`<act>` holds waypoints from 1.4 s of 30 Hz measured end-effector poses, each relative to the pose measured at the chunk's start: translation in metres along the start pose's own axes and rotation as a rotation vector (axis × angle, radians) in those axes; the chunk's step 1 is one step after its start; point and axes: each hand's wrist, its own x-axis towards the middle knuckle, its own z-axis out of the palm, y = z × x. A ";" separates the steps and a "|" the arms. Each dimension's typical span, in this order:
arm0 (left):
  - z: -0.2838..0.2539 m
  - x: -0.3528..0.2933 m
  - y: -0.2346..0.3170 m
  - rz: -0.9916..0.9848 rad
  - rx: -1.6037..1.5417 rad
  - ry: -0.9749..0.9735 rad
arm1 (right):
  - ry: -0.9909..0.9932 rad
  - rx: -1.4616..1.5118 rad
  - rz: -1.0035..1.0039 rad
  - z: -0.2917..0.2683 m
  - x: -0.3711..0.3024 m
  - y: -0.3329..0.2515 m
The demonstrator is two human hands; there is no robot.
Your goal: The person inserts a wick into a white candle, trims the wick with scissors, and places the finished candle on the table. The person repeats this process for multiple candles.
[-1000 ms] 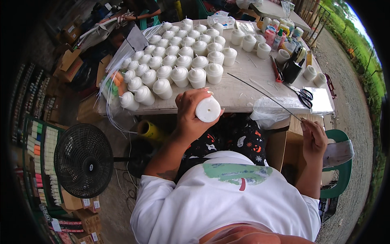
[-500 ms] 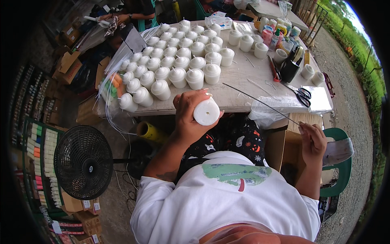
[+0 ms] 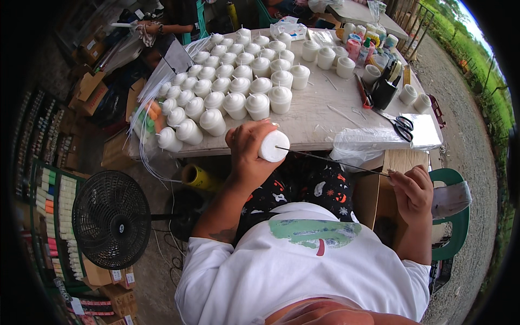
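Note:
My left hand (image 3: 251, 149) is wrapped round a white candle (image 3: 274, 145) just off the table's front edge, its flat round base turned toward me. A long thin dark metal rod (image 3: 336, 162) runs from the middle of that base across to my right hand (image 3: 410, 189), which pinches its other end. The rod's tip meets the base at the centre; how deep it goes in is hidden. Beyond my left hand, many white candles with wicks (image 3: 235, 105) stand upright in close rows on the table (image 3: 319, 122).
Scissors (image 3: 402, 128), a black tape dispenser (image 3: 385, 92) and clear plastic film (image 3: 352, 142) lie at the table's right. More white candles (image 3: 326, 57) and paint bottles stand behind. A black fan (image 3: 111, 219) is at left, an open cardboard box (image 3: 374, 200) at right. Another person's arm (image 3: 176, 28) shows far left.
The rod's tip has moved from above the table edge to the centre of the candle's base. My right hand has shifted slightly left, while my left hand keeps hold of the candle.

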 end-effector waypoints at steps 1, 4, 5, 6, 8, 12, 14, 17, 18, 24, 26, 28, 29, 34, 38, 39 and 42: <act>0.000 -0.001 0.000 0.001 0.032 -0.016 | -0.010 -0.029 -0.024 -0.002 0.003 -0.002; 0.005 -0.006 -0.004 0.022 0.158 -0.089 | -0.093 -0.139 -0.092 -0.017 0.016 -0.012; 0.006 -0.006 -0.003 0.043 0.186 -0.110 | -0.130 -0.179 -0.111 -0.020 0.020 -0.016; 0.007 -0.007 -0.001 0.071 0.206 -0.134 | -0.166 -0.181 -0.120 -0.018 0.023 -0.019; 0.014 -0.008 0.009 0.127 0.205 -0.178 | -0.239 -0.179 -0.141 -0.009 0.033 -0.023; 0.024 -0.008 0.049 0.153 0.028 -0.276 | -0.331 -0.107 -0.230 0.034 0.036 -0.030; 0.015 -0.003 0.032 0.113 0.132 -0.230 | -0.305 -0.101 -0.181 0.021 0.039 -0.023; -0.009 -0.007 -0.020 -0.099 0.354 -0.135 | -0.032 -0.078 0.110 -0.027 0.028 0.008; -0.016 -0.007 -0.028 -0.177 0.356 -0.134 | 0.201 -0.147 0.232 -0.036 0.016 0.021; -0.002 -0.015 -0.016 -0.188 -0.083 -0.145 | 0.016 -0.098 0.404 0.047 0.016 0.106; 0.007 -0.016 -0.010 -0.132 -0.169 -0.198 | -0.047 -0.145 0.312 0.092 0.016 0.131; 0.013 -0.014 -0.003 -0.119 -0.244 -0.237 | -0.066 -0.221 0.331 0.120 0.026 0.148; 0.015 -0.013 0.000 -0.094 -0.251 -0.245 | -0.051 -0.262 0.322 0.130 0.032 0.158; 0.014 -0.012 -0.003 -0.166 -0.329 -0.246 | -0.017 -0.327 0.268 0.152 0.052 0.140; 0.019 -0.013 -0.010 -0.227 -0.416 -0.247 | -0.346 0.030 0.598 0.173 0.050 0.131; 0.021 -0.014 -0.010 -0.243 -0.446 -0.251 | -0.341 0.029 0.626 0.178 0.051 0.129; 0.026 -0.019 -0.009 -0.535 -0.905 -0.298 | -0.294 -0.004 0.643 0.190 0.051 0.124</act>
